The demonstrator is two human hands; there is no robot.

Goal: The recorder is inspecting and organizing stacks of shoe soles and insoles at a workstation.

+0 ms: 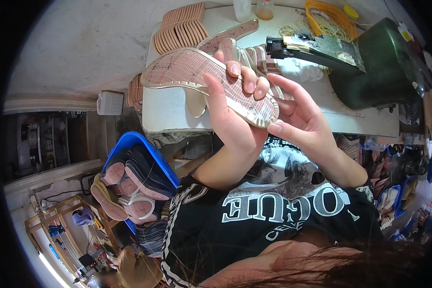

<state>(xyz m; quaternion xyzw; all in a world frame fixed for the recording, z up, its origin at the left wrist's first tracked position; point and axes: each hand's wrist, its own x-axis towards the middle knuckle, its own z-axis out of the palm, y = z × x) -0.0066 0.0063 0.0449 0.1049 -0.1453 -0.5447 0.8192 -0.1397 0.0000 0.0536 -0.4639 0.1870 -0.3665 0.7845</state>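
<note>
Light is falling strongest on the white tabletop, where a white cloth is washing out to near-blank. The gold rim of the pink insole is catching small glints; the left hand and right hand are showing evenly lit and fairly sharp. Soft sheen is sliding along the dark green machine. A light tube is glaring at lower left; the main source is possibly hanging overhead, hard to confirm. Shelving at left is sinking into shadow. Fisheye curvature is bending edges toward the rim, black corners are closing in, and hair at the bottom is blurring.
</note>
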